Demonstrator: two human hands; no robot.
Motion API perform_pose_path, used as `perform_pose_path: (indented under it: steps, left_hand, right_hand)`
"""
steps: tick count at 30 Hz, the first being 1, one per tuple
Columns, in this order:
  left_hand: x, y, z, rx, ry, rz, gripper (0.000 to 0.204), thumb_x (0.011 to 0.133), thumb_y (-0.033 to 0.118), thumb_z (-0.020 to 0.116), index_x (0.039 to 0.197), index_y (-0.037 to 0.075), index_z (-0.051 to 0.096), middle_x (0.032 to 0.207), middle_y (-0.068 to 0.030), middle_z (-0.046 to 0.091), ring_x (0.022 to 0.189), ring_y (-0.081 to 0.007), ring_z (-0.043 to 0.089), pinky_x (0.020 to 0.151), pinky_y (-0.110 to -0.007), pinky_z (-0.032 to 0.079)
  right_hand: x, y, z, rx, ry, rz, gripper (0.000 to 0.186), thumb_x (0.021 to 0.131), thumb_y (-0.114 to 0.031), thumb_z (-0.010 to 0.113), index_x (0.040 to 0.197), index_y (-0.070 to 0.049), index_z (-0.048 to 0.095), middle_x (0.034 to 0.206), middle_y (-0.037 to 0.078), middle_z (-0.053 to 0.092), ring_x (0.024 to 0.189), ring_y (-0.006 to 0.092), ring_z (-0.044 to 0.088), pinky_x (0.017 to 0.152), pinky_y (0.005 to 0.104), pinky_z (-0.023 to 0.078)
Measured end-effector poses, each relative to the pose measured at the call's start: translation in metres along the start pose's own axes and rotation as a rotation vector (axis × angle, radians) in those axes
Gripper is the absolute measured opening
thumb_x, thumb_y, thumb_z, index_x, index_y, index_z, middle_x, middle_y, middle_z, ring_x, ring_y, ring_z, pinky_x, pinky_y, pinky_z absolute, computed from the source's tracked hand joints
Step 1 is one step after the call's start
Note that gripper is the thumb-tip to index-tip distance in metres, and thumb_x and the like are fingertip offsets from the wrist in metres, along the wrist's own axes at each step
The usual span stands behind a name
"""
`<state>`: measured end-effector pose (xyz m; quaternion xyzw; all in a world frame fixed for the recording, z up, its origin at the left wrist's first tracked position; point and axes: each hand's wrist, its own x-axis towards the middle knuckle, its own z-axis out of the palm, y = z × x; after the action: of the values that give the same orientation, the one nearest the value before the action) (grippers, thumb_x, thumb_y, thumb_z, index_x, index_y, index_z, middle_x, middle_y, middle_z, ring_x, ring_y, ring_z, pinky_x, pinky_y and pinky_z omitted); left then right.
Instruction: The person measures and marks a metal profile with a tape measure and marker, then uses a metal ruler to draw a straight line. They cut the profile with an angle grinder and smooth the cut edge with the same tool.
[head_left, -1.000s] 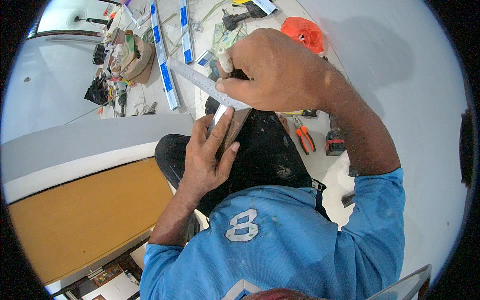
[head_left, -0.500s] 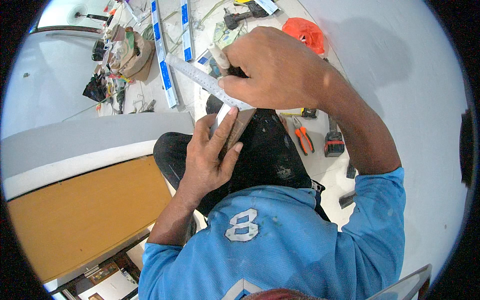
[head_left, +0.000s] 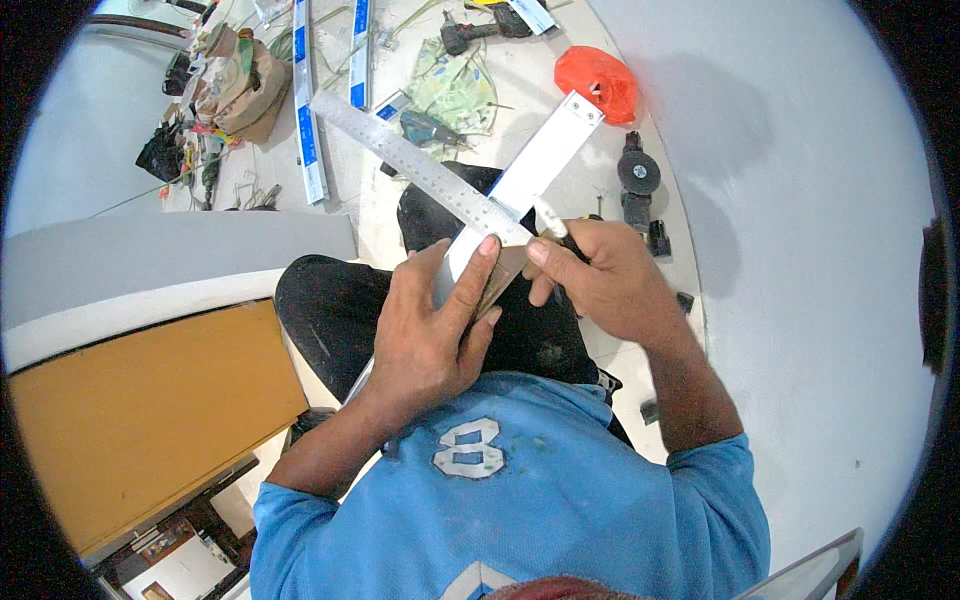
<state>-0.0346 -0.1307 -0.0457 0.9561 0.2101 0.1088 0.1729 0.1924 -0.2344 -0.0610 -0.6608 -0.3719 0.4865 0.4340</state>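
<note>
My left hand is closed round a try square, pressing its stock against a long white metal profile. The ruled steel blade of the try square lies across the profile and points to the upper left. Just right of the blade's corner, my right hand is closed on a marker pen, white at one end and dark at the other. Its thumb is close to the profile's edge; whether the marker tip touches is hidden. The profile rests over my legs, slanting from lower left to upper right.
Blue-and-white strips lie on the floor at the far left. Ahead are a cordless drill, a teal power tool, a green patterned cloth and a red bag. A black grinder lies beside the right wall.
My right hand has moved down and right with the marker, from over the blade to its corner, uncovering the profile. My left hand keeps holding the try square.
</note>
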Motion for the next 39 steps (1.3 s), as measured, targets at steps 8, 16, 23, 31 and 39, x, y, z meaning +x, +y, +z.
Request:
perform_pose_path:
  steps: [8,16,23,31,39]
  left_hand:
    - [-0.005,0.018,-0.005,-0.216,-0.095,-0.118,0.080,0.092,-0.002,0.078,0.166,0.015,0.053,0.155,-0.0331,0.045,0.144,-0.0503,0.051,0.122,-0.055,0.046]
    - [-0.012,0.019,0.010,-0.094,-0.085,-0.124,0.084,0.088,0.005,0.085,0.166,0.017,0.054,0.161,-0.0312,0.042,0.148,-0.0498,0.045,0.125,-0.058,0.039]
    - [-0.011,0.010,0.029,0.101,-0.002,0.012,0.093,0.084,0.016,0.092,0.168,0.020,0.052,0.162,-0.0322,0.043,0.143,-0.0466,0.049,0.114,-0.059,0.039]
    - [-0.007,0.011,0.031,0.160,0.023,0.006,0.090,0.085,0.017,0.091,0.167,0.022,0.054,0.160,-0.0314,0.045,0.137,-0.0463,0.052,0.110,-0.057,0.042]
    - [-0.011,0.001,0.021,0.172,0.021,0.012,0.090,0.081,0.014,0.091,0.164,0.023,0.057,0.159,-0.0315,0.047,0.136,-0.0457,0.054,0.109,-0.056,0.043]
  right_hand:
    - [-0.024,0.002,0.015,0.142,0.097,0.046,0.034,0.109,-0.027,0.068,0.088,-0.002,0.075,0.070,0.003,0.071,0.056,0.0074,0.058,0.051,0.0270,0.045]
    - [-0.018,0.020,0.016,0.077,0.102,0.067,0.034,0.109,-0.028,0.067,0.090,-0.001,0.074,0.069,0.004,0.070,0.056,0.0086,0.059,0.052,0.0287,0.046]
    - [-0.011,0.041,0.021,0.122,0.125,0.044,0.036,0.110,-0.030,0.066,0.091,0.000,0.075,0.071,0.005,0.071,0.056,0.0104,0.061,0.052,0.0293,0.048]
    - [-0.007,0.045,0.020,0.148,0.159,-0.049,0.042,0.107,-0.033,0.067,0.086,0.003,0.076,0.069,0.015,0.074,0.063,0.0264,0.073,0.064,0.0442,0.056]
    - [-0.002,0.041,0.014,0.075,0.073,-0.161,0.037,0.110,-0.030,0.068,0.092,0.001,0.076,0.071,0.006,0.073,0.061,0.0112,0.064,0.057,0.0317,0.050]
